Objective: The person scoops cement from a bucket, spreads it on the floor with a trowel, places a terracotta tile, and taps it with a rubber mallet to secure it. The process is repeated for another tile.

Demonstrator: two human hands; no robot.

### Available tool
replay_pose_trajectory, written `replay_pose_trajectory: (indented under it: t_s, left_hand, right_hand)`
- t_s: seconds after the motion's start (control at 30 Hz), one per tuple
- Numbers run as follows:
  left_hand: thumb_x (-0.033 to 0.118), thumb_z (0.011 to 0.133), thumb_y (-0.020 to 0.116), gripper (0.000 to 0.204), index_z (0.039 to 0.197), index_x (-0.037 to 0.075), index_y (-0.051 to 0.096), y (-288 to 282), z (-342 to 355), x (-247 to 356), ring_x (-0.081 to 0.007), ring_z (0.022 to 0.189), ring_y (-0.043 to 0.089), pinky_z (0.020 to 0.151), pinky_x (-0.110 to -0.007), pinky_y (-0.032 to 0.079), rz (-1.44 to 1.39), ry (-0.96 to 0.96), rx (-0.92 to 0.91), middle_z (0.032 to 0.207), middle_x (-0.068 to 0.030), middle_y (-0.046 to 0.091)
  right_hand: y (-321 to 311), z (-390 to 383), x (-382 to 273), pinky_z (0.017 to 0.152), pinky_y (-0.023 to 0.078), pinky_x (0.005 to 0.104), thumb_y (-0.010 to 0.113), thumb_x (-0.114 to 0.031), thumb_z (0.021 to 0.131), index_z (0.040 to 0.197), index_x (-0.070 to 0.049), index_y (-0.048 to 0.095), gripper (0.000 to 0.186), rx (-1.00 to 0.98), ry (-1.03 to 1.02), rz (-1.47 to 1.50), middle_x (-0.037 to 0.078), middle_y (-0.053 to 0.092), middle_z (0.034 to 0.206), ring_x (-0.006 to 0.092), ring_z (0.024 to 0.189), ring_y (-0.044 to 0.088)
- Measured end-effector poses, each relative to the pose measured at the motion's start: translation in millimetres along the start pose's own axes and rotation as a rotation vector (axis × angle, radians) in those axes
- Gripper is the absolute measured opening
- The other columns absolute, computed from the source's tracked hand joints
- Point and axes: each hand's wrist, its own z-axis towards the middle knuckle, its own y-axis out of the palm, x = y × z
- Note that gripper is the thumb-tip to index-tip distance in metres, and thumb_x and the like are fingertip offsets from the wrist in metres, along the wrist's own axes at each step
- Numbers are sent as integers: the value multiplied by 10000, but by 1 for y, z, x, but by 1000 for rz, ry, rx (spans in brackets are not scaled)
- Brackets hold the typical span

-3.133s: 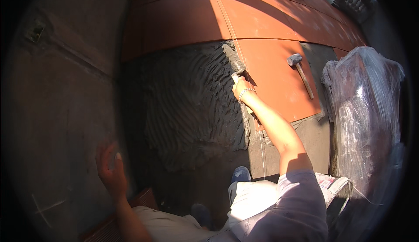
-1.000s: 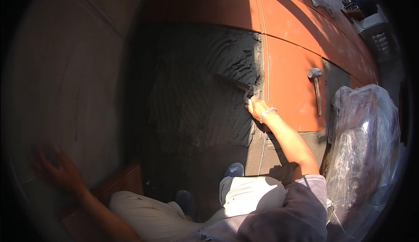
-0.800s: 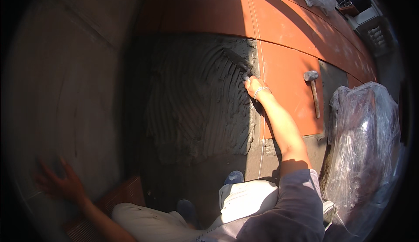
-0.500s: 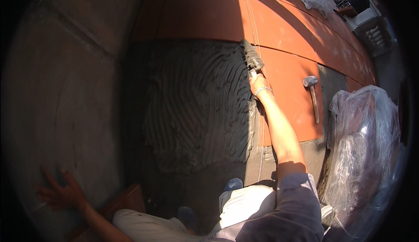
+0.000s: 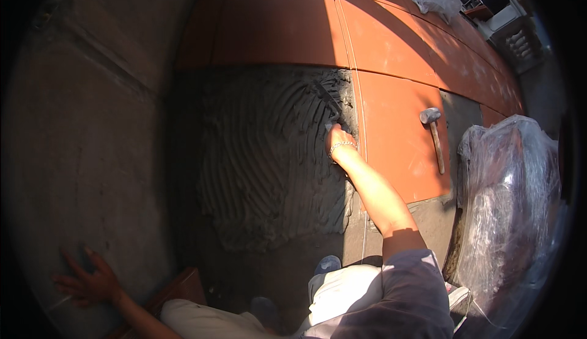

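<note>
From the head view, your right hand (image 5: pixel 338 140) is closed around a trowel (image 5: pixel 327 103), gripping its handle with the fingers wrapped tight. The trowel's blade lies just beyond the hand, up and slightly to its left, pressed into the grey mortar (image 5: pixel 269 155) near that bed's upper right corner. The mortar is combed in curved ridges and fills the bare patch between the concrete floor (image 5: pixel 92 125) on your left and the orange tiles (image 5: pixel 397 149) on your right; a taut string (image 5: pixel 361 155) runs along the tile edge, just beside your wrist. A bracelet (image 5: pixel 342 146) circles that wrist.

Your left hand (image 5: pixel 88 281) rests flat on the concrete, fingers spread wide, holding nothing, well apart from the trowel. A hammer (image 5: pixel 434 140) lies on the tile to the right of your right forearm. A plastic-wrapped bundle (image 5: pixel 507 210) stands at the far right.
</note>
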Motion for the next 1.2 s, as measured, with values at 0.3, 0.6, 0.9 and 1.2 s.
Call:
replay_pose_trajectory:
  t_s: [0.3,0.6,0.9,1.2]
  left_hand:
    - [661,877,525,632,1437,374,474,1,-3,-4,-403,1440,287,1013,-692,265,37,-20,-55,1540,-198,353]
    - [622,856,577,631,1420,347,512,-3,-5,-1,-429,1451,238,1014,-715,216,8,-10,-77,1581,-211,270]
    - [664,835,573,641,1393,350,548,-11,-2,3,-460,1419,285,971,-736,253,-25,-5,-111,1553,-239,309]
    - [643,836,587,629,1402,375,529,-14,4,8,-466,1412,279,975,-766,197,-139,29,-64,1545,-224,328]
  right_hand:
    - [-18,17,-77,956,505,483,458,-160,981,1258,66,493,359,-76,-21,-8,314,614,1216,415,1162,609]
    - [27,-6,-206,977,497,475,399,-177,993,1304,26,490,382,-165,-211,111,292,603,1254,411,1190,592]
    - [40,-36,-218,957,506,478,411,-224,1008,1258,-14,528,347,-194,-358,-33,279,604,1257,407,1167,605]
    - [73,-152,-90,879,544,499,487,-123,962,1195,8,525,269,-332,-581,-414,244,610,1219,425,1110,632]
